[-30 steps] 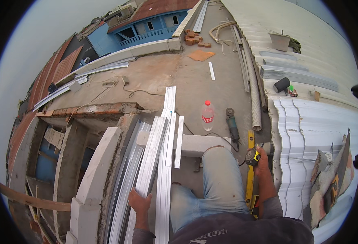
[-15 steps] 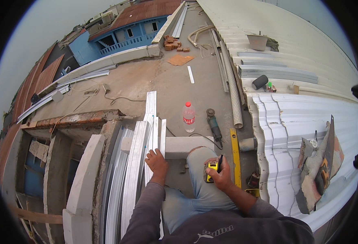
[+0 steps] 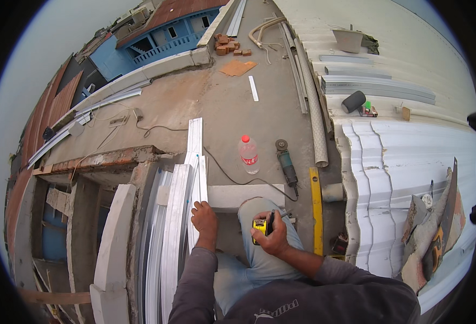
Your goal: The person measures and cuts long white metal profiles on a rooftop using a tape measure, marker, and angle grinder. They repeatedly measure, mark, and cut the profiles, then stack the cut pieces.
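Note:
A stack of long silvery metal channels [image 3: 177, 216] runs away from me on the left. My left hand [image 3: 204, 224] has its fingers curled at the right edge of a thin metal channel [image 3: 195, 181] in this stack. Small blue marks show on the metal. Over my bent knee, my right hand [image 3: 273, 237] is closed around a yellow and black tape measure [image 3: 259, 227]. A dark pen-like stick [image 3: 271, 220] pokes up from the same grip. No drawn-out tape blade can be made out.
A pale block [image 3: 232, 197] lies ahead of my knee. Beyond it stand a red-capped bottle [image 3: 249, 155] and a corded angle grinder [image 3: 286, 166]. A yellow level [image 3: 316, 210] lies to the right; a handsaw [image 3: 438, 237] rests on white corrugated sheeting [image 3: 400, 156]. Left is an open framed pit [image 3: 84, 232].
My right hand has carried the tape measure left, toward the channels. The rightmost thin strip now lies closer against its neighbours, with my left hand still at it. The view has shifted slightly.

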